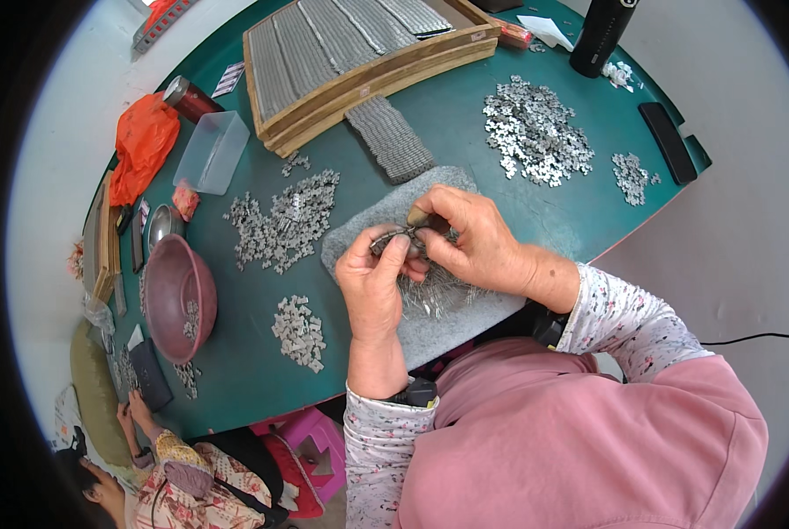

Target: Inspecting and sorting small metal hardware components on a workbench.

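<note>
The left hand (372, 282) and right hand (487, 242) held a small dark metal piece (382, 242) in narrow grips above the grey mat (452, 181), probably steadying it from 2 sides; the silver heap (535, 132) sat on the worktop (460, 132), seemingly within reach.

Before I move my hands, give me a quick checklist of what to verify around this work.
1. Dark metal piece held: ok, it is pinched in the fingers of the left hand, with the right hand against it.
2. Gray mat under the work: ok, it lies beneath both hands.
3. Mat free of loose bits: not ok, thin silvery strands lie on it.
4. Large right-hand pile apart from the mat: ok, there is green tabletop between them.
5. Black bottle away from the hands: ok, it stands near the far edge.
6. Join between the fingers closed: cannot tell, they cover it.
</note>
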`<move>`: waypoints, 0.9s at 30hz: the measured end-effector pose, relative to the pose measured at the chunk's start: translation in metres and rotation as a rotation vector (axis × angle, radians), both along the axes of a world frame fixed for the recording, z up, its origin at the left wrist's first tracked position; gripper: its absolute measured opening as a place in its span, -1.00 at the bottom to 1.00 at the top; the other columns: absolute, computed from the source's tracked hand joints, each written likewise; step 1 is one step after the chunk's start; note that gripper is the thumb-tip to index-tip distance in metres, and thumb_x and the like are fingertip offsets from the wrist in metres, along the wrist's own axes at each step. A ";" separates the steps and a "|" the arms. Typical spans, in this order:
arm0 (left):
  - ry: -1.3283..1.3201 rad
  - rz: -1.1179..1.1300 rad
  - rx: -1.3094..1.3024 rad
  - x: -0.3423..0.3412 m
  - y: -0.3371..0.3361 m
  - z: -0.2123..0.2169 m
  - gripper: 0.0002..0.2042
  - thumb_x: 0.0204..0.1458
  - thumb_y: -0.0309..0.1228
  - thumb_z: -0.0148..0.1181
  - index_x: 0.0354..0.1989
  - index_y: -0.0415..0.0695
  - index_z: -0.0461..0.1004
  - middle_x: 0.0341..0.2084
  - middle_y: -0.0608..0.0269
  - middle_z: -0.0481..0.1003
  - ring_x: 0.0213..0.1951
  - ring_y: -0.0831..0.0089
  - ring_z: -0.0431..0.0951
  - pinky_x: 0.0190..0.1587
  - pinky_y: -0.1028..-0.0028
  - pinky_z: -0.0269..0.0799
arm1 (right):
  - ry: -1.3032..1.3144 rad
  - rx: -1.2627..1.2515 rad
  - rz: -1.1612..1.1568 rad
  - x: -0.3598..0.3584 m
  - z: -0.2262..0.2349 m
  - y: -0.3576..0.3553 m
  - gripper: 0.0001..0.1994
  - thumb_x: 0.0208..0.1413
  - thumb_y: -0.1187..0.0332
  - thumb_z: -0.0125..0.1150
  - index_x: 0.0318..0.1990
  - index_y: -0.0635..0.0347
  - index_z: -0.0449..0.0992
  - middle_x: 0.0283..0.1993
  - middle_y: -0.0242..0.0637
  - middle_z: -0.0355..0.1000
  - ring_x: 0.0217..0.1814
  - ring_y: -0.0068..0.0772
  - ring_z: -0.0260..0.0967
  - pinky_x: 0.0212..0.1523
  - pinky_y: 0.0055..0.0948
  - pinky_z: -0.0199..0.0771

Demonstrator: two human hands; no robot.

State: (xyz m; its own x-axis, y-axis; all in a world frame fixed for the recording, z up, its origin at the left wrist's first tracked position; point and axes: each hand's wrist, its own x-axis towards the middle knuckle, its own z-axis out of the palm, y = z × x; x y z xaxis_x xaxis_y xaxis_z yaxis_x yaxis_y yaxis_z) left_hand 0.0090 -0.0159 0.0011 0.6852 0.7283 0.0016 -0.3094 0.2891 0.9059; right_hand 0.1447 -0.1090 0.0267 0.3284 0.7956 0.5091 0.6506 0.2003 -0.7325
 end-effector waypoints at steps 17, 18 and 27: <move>-0.049 0.022 -0.123 -0.007 0.004 0.008 -0.89 0.18 -0.48 0.07 -0.25 -0.26 0.46 -0.50 0.13 0.52 -0.56 0.35 0.58 -0.57 0.52 0.46 | -0.664 -0.368 -0.447 0.115 -0.005 -0.008 -0.90 -0.04 0.41 0.23 -0.36 0.19 0.61 -0.33 -0.15 0.43 -0.15 -0.08 0.41 -0.13 -0.21 0.43; -0.046 0.028 -0.122 -0.007 0.004 0.007 -0.89 0.18 -0.48 0.07 -0.25 -0.26 0.46 -0.50 0.13 0.52 -0.56 0.35 0.58 -0.57 0.52 0.46 | -0.714 -0.379 -0.427 0.116 -0.009 -0.006 -0.91 -0.05 0.42 0.22 -0.38 0.20 0.60 -0.33 -0.15 0.42 -0.16 -0.08 0.40 -0.11 -0.22 0.42; -0.064 0.054 -0.135 -0.007 0.008 0.003 -0.88 0.15 -0.50 0.15 -0.23 -0.31 0.47 -0.48 0.10 0.54 -0.52 0.32 0.60 -0.53 0.52 0.53 | -0.743 -0.234 -0.277 0.097 0.001 -0.007 -0.93 -0.18 0.42 0.24 -0.50 0.18 0.51 -0.37 -0.22 0.38 -0.21 -0.15 0.35 -0.15 -0.25 0.39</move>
